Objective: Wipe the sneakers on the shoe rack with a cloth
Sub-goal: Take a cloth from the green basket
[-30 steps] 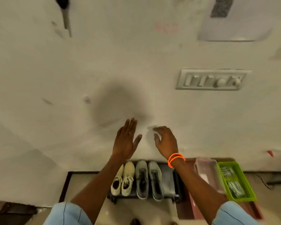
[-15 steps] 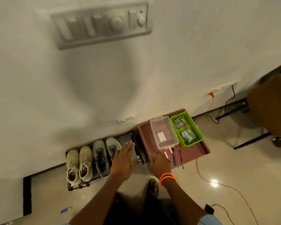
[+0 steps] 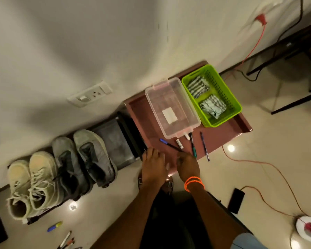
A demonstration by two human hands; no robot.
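Hovering low in the middle of the frame, left hand point(image 3: 153, 167) and right hand point(image 3: 188, 166), fingers loosely spread, gripping nothing, likely heading for the cloths. Waiting at lower left on the shoe rack point(image 3: 115, 141): four sneakers point(image 3: 66, 175). Lying at upper right in the green basket point(image 3: 228, 87): two folded cloths point(image 3: 206, 97).

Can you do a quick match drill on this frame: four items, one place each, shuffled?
Items:
1. folded cloths
2. grey sneakers
3. pens
4. black phone

Places:
A. on the floor, plugged into a cable
B. in the green basket
C. on the shoe rack
D. loose on the maroon tray

Pairs: 1-B, 2-C, 3-D, 4-A
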